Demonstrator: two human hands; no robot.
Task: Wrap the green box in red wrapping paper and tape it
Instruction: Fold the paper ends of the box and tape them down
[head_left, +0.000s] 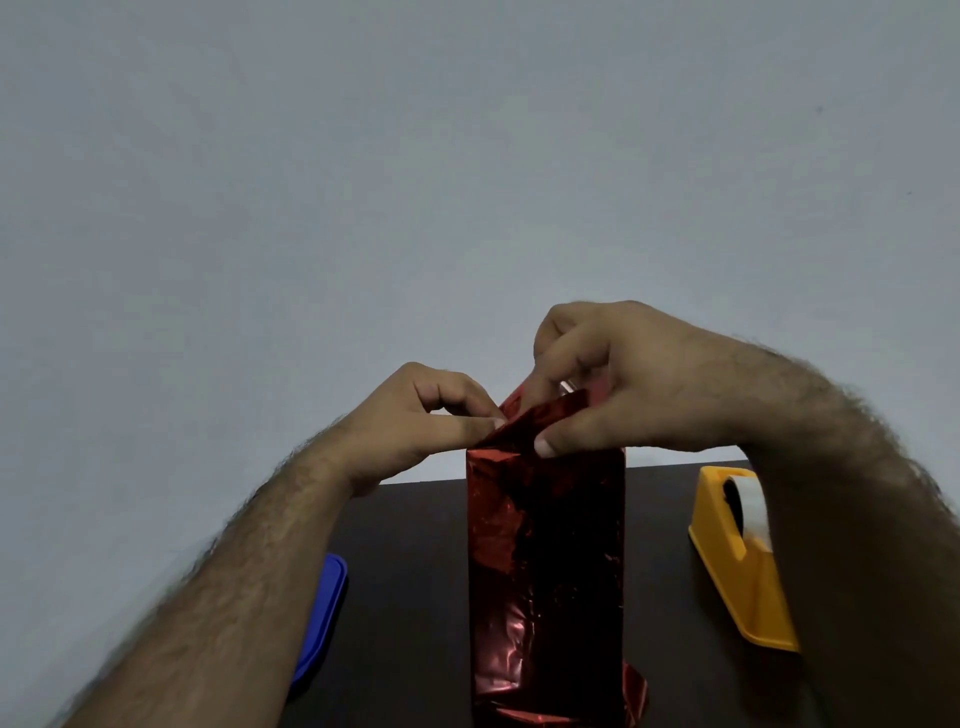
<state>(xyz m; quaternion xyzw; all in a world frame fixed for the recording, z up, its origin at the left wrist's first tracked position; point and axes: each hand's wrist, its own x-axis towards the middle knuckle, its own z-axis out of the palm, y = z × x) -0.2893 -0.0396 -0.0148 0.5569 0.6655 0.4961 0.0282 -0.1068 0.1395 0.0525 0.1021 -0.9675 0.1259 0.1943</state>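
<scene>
A tall box stands upright on the dark table (405, 571), fully covered in shiny red wrapping paper (545, 561); no green shows. At the top end my left hand (415, 421) pinches the left corner of the loose paper flap between thumb and forefinger. My right hand (613, 384) grips the upper flap from the right, its thumb pressing the paper on the front and its fingers curled over the top. A folded paper flap sticks out at the box's bottom right.
A yellow tape dispenser (737, 566) with a roll of white tape sits on the table to the right of the box, partly behind my right forearm. A blue lid or container (324, 613) lies at the left under my left forearm. A plain grey wall fills the background.
</scene>
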